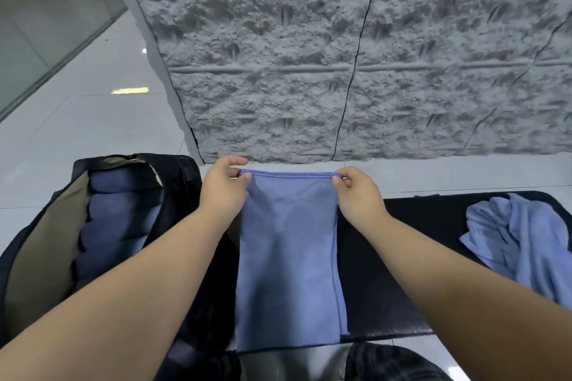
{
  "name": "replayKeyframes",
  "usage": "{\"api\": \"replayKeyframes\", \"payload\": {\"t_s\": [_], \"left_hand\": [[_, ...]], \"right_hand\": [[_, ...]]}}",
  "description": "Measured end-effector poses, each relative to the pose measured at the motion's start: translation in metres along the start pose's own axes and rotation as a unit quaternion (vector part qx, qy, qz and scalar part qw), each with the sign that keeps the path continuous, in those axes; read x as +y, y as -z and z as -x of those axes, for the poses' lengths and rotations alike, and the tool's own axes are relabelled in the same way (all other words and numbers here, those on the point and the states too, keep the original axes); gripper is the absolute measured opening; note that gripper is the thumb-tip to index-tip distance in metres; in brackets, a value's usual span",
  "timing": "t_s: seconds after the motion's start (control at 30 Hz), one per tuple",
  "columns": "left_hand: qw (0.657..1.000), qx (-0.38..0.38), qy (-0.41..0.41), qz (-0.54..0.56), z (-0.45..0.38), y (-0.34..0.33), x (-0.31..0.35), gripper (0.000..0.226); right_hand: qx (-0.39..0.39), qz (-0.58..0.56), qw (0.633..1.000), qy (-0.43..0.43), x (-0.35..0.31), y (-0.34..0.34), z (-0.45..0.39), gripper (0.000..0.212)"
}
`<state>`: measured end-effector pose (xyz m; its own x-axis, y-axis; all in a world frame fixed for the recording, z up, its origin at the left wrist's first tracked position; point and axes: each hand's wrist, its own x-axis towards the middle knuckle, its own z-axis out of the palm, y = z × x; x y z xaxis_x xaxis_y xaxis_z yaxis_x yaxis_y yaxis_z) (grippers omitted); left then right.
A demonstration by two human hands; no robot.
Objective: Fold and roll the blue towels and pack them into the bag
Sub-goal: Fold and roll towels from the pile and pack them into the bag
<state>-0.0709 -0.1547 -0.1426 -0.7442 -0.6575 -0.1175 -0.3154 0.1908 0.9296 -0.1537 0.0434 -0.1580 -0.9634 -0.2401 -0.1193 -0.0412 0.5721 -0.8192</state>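
Two hands [223,185] [359,192], soft blue towel [288,257] pinched

Soft even daylight, ceiling-light glare on floor tiles [130,90], wide-angle edge distortion.

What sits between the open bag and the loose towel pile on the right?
In the head view, the folded towel lies between the bag and the loose pile, its far corners pinched by the left hand and right hand; bare black surface beyond.

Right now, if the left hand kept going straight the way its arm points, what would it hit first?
Probably the grey textured wall panel. The left hand pinches the folded blue towel's far corner and points forward; only white floor shows between. Depth is unclear.
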Motion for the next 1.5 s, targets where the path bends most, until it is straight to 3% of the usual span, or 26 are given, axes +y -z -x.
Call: {"api": "replayKeyframes", "payload": {"t_s": [0.07, 0.2, 0.4, 0.53, 0.63, 0.7, 0.87, 1.0, 1.2, 1.37, 1.5], "left_hand": [[1.000, -0.002, -0.015, -0.007, -0.007, -0.007, -0.006, 0.026], [0.983, -0.106, -0.003, -0.149, -0.002, -0.014, -0.032, 0.059], [0.928, -0.248, 0.004, -0.280, 0.050, -0.021, -0.089, 0.055], [0.895, -0.264, -0.033, -0.357, 0.091, -0.019, -0.105, 0.067], [0.879, -0.285, -0.035, -0.380, 0.118, -0.015, -0.110, 0.086], [0.864, -0.283, -0.054, -0.413, 0.130, -0.012, -0.115, 0.085], [0.868, -0.213, -0.123, -0.432, 0.143, -0.006, -0.126, 0.053], [0.866, -0.201, -0.116, -0.444, 0.144, -0.006, -0.130, 0.067], [0.856, -0.170, -0.123, -0.473, 0.148, -0.010, -0.130, 0.058], [0.792, -0.166, -0.134, -0.572, 0.151, -0.012, -0.125, 0.080], [0.815, -0.140, -0.127, -0.548, 0.151, -0.010, -0.120, 0.074]], "right_hand": [[-0.009, -0.021, 1.000, -0.017, 0.005, -0.008, -0.008, 0.018], [-0.073, -0.063, 0.989, -0.111, 0.023, -0.021, -0.010, 0.039], [-0.174, 0.063, 0.977, -0.109, 0.057, -0.035, 0.041, 0.037], [-0.152, 0.106, 0.977, -0.109, 0.071, -0.050, 0.076, 0.041], [-0.127, 0.105, 0.977, -0.137, 0.072, -0.056, 0.093, 0.025], [-0.117, 0.111, 0.977, -0.143, 0.073, -0.056, 0.101, 0.022], [-0.120, 0.131, 0.977, -0.116, 0.084, -0.050, 0.122, 0.010], [-0.128, 0.120, 0.977, -0.121, 0.088, -0.050, 0.129, 0.012], [-0.121, 0.082, 0.981, -0.131, 0.090, -0.046, 0.130, 0.021], [-0.110, 0.071, 0.983, -0.129, 0.091, -0.046, 0.129, 0.013], [-0.115, 0.076, 0.983, -0.120, 0.091, -0.047, 0.128, 0.011]]}}
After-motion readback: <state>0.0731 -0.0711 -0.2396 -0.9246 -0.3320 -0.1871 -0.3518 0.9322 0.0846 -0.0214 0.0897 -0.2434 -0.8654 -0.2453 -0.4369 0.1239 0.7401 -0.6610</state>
